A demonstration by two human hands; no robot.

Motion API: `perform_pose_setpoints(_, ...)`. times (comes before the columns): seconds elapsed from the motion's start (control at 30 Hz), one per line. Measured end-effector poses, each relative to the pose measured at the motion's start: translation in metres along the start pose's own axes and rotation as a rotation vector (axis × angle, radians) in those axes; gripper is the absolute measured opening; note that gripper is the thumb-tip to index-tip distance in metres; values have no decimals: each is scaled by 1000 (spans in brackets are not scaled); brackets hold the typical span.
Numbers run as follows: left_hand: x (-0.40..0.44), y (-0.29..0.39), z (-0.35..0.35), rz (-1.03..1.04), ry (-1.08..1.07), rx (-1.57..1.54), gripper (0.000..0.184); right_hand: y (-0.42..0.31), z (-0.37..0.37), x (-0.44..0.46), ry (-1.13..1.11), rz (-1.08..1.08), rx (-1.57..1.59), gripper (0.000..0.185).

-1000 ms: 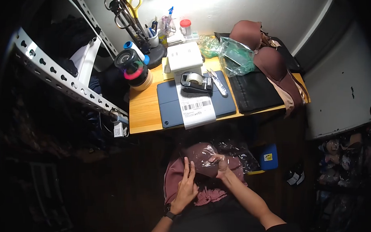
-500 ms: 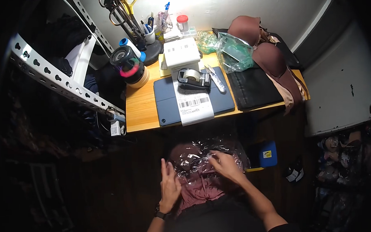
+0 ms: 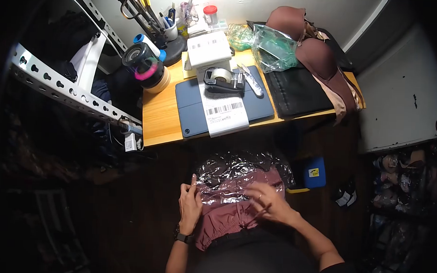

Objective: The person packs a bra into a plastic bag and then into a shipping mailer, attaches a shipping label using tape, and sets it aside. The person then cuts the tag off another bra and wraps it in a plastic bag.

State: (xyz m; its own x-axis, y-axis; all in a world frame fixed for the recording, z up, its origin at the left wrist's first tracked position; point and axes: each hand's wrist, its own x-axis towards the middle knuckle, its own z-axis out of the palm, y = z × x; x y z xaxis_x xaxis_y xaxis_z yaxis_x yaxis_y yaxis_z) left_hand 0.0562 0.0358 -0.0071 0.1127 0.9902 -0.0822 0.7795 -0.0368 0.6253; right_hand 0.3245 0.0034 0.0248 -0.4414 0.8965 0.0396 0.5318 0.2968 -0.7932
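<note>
A clear plastic bag (image 3: 227, 171) lies across my lap, with mauve fabric (image 3: 227, 221) partly inside it and partly spilling out toward my body. At the bag's left edge, my left hand (image 3: 190, 207) has its fingers closed on the plastic, the index finger pointing up. My right hand (image 3: 269, 201) is over the right part of the fabric at the bag's opening, its fingers bent and blurred; what they hold, if anything, cannot be made out.
Ahead stands a wooden desk (image 3: 154, 127) bearing a tape dispenser (image 3: 224, 81), label roll (image 3: 226, 115), blue tablet case (image 3: 188, 109), cutter (image 3: 251, 81), green plastic (image 3: 274, 52) and brown bras (image 3: 317, 58). A white perforated shelf frame (image 3: 61, 88) rises at left.
The plastic now covers more of the mauve fabric. My left hand has moved left and closed at the bag's edge, while my right hand has shifted lower. The desk appears slightly higher and further left.
</note>
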Motion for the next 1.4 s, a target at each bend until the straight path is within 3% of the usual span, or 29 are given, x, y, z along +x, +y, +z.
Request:
perform_pose_setpoints(0.03,0,0,-1,5,0,0,58,-9,-1,2,-81,-21,213,33)
perform_pose_setpoints(0.07,0,1,-2,-2,-11,-11,57,-28,-13,6,-289,163,623,36)
perform_pose_setpoints(0.1,-1,2,-2,-7,-25,-23,57,-23,-10,3,-280,168,621,36)
perform_pose_setpoints(0.17,-1,3,-5,-15,-31,-29,56,-11,-7,-6,-723,337,1318,56)
perform_pose_setpoints(0.2,-3,2,-5,-35,-30,-30,56,-6,-17,-13,-734,438,1196,72)
perform_pose_setpoints(0.3,-9,-5,-4,7,3,-21,60,43,-30,-48,-584,671,1137,80)
perform_pose_setpoints(0.37,-12,1,-9,-6,4,3,53,62,-47,-59,-543,839,378,66)
perform_pose_setpoints(0.43,-15,6,-14,-52,-96,35,38,57,-53,-62,-115,725,-35,58)
perform_pose_setpoints(0.47,-16,5,-13,-50,-96,35,38,56,-50,-50,249,752,-71,43)
perform_pose_setpoints(0.5,-18,3,-12,-42,-70,-25,34,49,-52,-42,366,802,-113,34)
perform_pose_setpoints(0.53,-20,2,-12,-34,-41,-84,30,51,-47,-34,483,581,-330,42)
perform_pose_setpoints(0.63,-25,-1,-14,15,-34,60,27,77,-25,-23,557,389,-543,61)
perform_pose_setpoints(0.7,-28,1,-19,18,1,81,26,89,-22,-22,320,860,-387,55)
perform_pose_setpoints(0.83,-40,-9,-19,-54,-66,89,27,90,-8,-37,203,830,-508,44)
perform_pose_setpoints(0.87,-40,-13,-18,-36,-119,79,26,88,-16,-38,61,905,-449,51)
perform_pose_setpoints(0.9,-40,-19,-19,-18,-171,71,26,83,-26,-39,59,901,-448,51)
perform_pose_setpoints(0.93,-40,-26,-22,10,-199,20,27,77,-39,-40,-51,833,-408,59)
perform_pose_setpoints(1.0,-23,-19,-50,-20,-466,-19,27,77,-69,-31,-196,717,-406,80)
perform_pose_setpoints(1.07,8,-2,-83,27,-733,123,30,39,-103,6,114,452,-315,69)
perform_pose_setpoints(1.1,24,11,-93,152,-654,241,30,26,-112,30,288,214,-301,58)
perform_pose_setpoints(1.13,40,29,-96,229,-435,146,33,5,-120,58,372,130,-323,51)
perform_pose_setpoints(1.23,101,88,-69,478,183,-39,29,-9,-121,139,402,-101,-254,45)
perform_pose_setpoints(1.27,121,98,-58,546,257,-26,34,2,-116,167,444,-205,-330,46)
perform_pose_setpoints(1.3,143,99,-45,603,249,57,43,13,-110,192,485,-228,-434,60)
perform_pose_setpoints(1.4,170,91,-18,612,254,61,62,33,-106,231,570,-285,-704,75)
